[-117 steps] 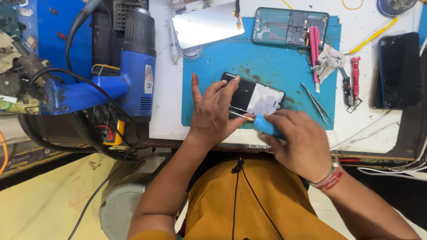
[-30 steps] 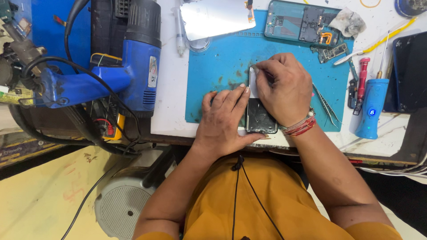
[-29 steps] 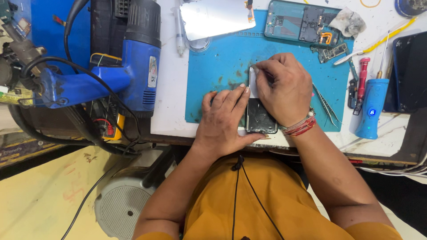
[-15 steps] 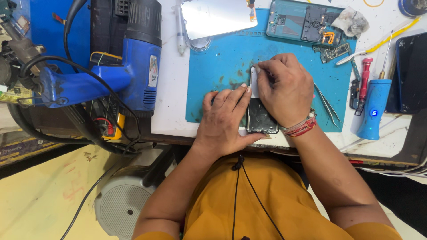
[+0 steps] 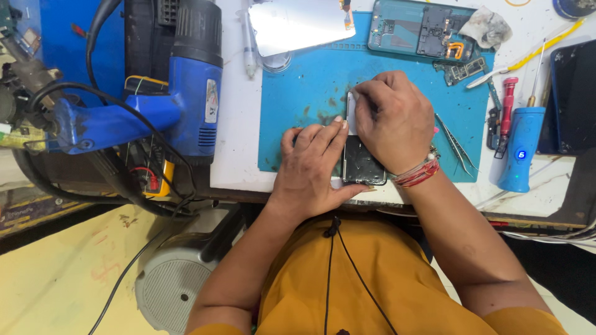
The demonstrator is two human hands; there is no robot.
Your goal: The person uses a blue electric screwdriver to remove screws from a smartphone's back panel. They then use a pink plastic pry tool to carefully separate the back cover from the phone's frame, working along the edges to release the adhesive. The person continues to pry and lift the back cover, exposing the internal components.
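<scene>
A dark phone panel (image 5: 362,162) lies lengthwise on the blue work mat (image 5: 310,80), near the bench's front edge. My left hand (image 5: 310,167) lies flat beside it, its fingertips pressed against the panel's left edge. My right hand (image 5: 394,118) covers the panel's far end, fingers curled down on a pale strip at its top. What sits under those fingers is hidden.
An opened teal phone body (image 5: 422,28) and a silvery back plate (image 5: 298,25) lie at the mat's far side. Tweezers (image 5: 456,146), a red screwdriver (image 5: 508,105), a blue powered driver (image 5: 521,149) and a black phone (image 5: 574,93) sit right. A blue heat gun (image 5: 186,93) stands left.
Since the oldest frame the panel has been turned from crosswise to lengthwise, and the blue driver now rests at the right. Over the last second both hands have stayed nearly still.
</scene>
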